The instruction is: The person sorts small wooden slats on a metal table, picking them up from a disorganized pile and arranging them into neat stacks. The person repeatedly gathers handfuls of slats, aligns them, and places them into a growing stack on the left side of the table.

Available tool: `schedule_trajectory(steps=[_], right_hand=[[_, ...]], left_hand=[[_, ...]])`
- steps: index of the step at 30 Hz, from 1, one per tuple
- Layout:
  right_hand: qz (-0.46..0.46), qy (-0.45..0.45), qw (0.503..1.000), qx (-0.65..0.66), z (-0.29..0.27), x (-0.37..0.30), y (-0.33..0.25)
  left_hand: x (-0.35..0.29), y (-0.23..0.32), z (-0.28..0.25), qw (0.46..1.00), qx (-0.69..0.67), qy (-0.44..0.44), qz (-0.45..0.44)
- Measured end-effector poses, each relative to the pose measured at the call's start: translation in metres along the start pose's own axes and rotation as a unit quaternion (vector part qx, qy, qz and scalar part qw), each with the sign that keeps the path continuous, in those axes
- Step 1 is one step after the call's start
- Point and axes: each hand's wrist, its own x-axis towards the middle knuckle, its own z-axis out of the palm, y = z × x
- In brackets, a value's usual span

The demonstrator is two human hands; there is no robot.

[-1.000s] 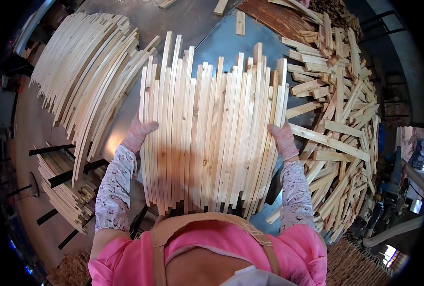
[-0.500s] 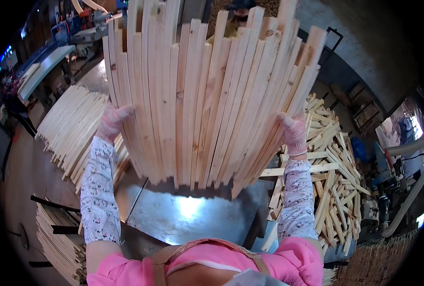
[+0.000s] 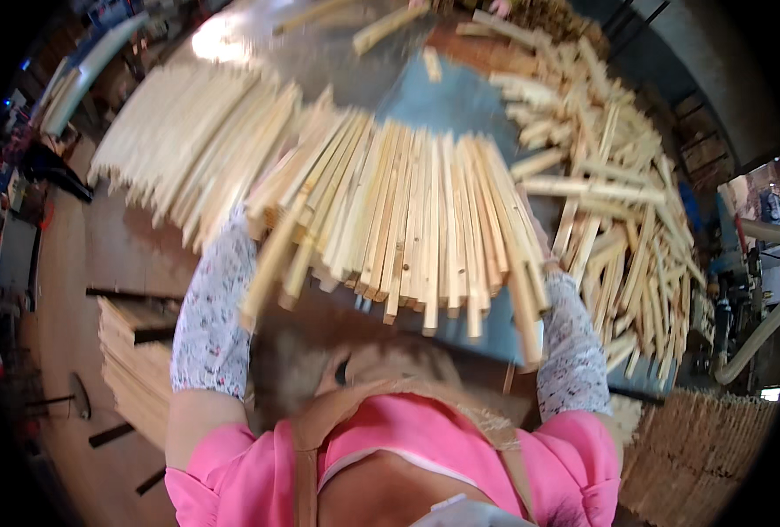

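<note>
A wide row of pale wooden strips point(image 3: 407, 220) is pressed together between my two hands, its near ends uneven and pointing toward me. My right hand point(image 3: 539, 235), partly covered, grips the row's right side. At the other side my left hand is mostly hidden by the strips; its floral sleeve point(image 3: 216, 321) runs up to the row's left end. A few strips there stick out nearer to me and slant away from the others. Motion blurs the picture. Beneath the row shows part of a bluish metal tabletop point(image 3: 447, 97).
A neat row of strips point(image 3: 188, 132) lies left of the held ones. To the right is a jumbled heap of loose strips point(image 3: 622, 255). Stacked strips point(image 3: 135, 369) stand on a rack with dark bars at lower left. A few loose pieces point(image 3: 390, 28) lie farther back.
The raised row of strips has come down and nearer my body, now tilted flatter with its near ends facing me. Both hands moved with it. My view has shifted downward.
</note>
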Motion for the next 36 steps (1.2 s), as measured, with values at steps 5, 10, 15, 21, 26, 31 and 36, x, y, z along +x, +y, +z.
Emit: schedule_trajectory(steps=[5,10,15,21,26,31,36], right_hand=[[0.088,-0.066,0.990,-0.084,0.079,-0.116,0.012],[0.257,0.040,0.923,0.282,0.107,-0.163,0.027],[0.271,0.098,0.862,0.417,0.149,-0.148,0.023],[0.335,0.083,0.809,0.475,0.130,-0.135,-0.056],[0.329,0.133,0.778,0.519,0.146,-0.130,-0.049],[0.329,0.136,0.770,0.530,0.146,-0.106,-0.066],[0.300,0.121,0.852,0.412,0.161,-0.096,-0.065]], left_hand=[[-0.090,-0.011,0.041,0.981,0.117,-0.098,-0.121],[-0.106,0.001,0.061,0.927,-0.279,-0.068,-0.240],[-0.097,0.025,0.117,0.922,-0.278,0.050,-0.264],[-0.079,0.077,0.074,0.936,0.076,-0.079,-0.336],[-0.044,0.074,0.078,0.934,0.083,-0.069,-0.339],[0.003,0.061,0.050,0.935,0.077,-0.047,-0.344],[0.018,0.028,0.072,0.921,0.143,0.122,-0.341]])
